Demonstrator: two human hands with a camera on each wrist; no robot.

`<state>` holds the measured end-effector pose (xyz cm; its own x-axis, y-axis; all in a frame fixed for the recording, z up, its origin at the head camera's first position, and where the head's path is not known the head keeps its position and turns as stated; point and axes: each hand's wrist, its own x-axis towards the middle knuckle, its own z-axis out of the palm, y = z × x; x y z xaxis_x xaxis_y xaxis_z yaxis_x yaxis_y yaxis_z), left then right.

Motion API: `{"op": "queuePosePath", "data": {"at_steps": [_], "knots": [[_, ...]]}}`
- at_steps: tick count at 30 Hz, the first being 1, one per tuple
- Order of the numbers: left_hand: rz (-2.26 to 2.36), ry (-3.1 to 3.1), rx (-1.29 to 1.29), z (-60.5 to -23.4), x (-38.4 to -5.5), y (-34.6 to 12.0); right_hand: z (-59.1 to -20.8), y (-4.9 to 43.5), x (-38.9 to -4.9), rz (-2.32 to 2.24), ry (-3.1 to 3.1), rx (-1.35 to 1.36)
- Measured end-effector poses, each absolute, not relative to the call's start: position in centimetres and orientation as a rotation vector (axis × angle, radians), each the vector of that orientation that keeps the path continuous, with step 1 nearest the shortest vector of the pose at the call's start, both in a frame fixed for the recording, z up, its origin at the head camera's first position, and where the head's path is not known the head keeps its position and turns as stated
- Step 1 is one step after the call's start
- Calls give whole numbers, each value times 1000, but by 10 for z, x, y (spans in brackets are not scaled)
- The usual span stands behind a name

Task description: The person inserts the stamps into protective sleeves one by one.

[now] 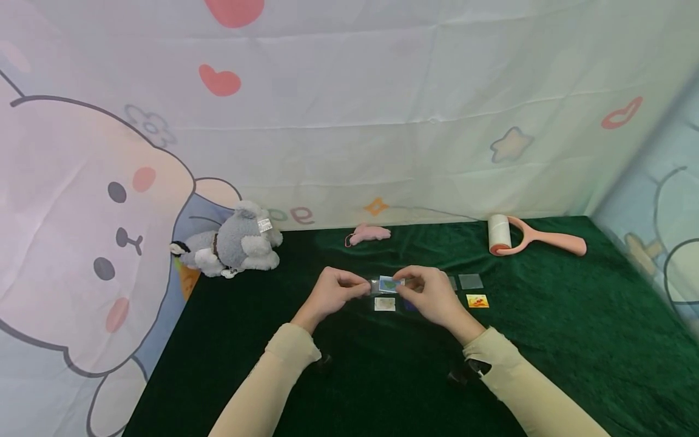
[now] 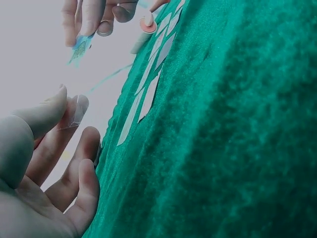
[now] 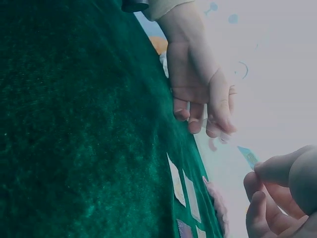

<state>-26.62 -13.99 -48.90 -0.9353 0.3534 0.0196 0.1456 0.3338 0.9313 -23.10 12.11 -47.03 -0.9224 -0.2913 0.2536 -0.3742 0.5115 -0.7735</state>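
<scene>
Above the green cloth, my left hand [image 1: 335, 293] pinches a small clear plastic sleeve [image 2: 78, 111] between thumb and finger. A little blue picture card [image 1: 388, 284] with a green figure is pinched by my right hand [image 1: 431, 294]. Card and sleeve overlap in the head view, while both wrist views show a gap between them. Below lie a pale card [image 1: 384, 304], a purple-blue card [image 1: 409, 305] partly hidden by my right hand, and a yellow-and-red card [image 1: 477, 301]. Behind that last card is a greyish clear rectangle [image 1: 471, 281]; another beside it is mostly covered.
A lint roller [image 1: 557, 241] with a pink handle lies at the back right. Near the cloth's back edge is a small pink plush [image 1: 370, 233]. At the left rear sits a grey-and-white plush toy [image 1: 248, 240]. A printed fabric backdrop [image 1: 349, 121] hangs behind.
</scene>
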Motion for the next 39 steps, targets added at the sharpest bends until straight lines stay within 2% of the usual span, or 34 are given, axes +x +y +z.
{"op": "queuePosePath", "data": {"at_steps": [11, 39], "knots": [[1641, 2419, 453, -488, -265, -137, -470, 120, -229, 1363, -2678, 603], [1521, 2472, 727, -475, -255, -128, -470, 126, -233, 1566, -2666, 664]]}}
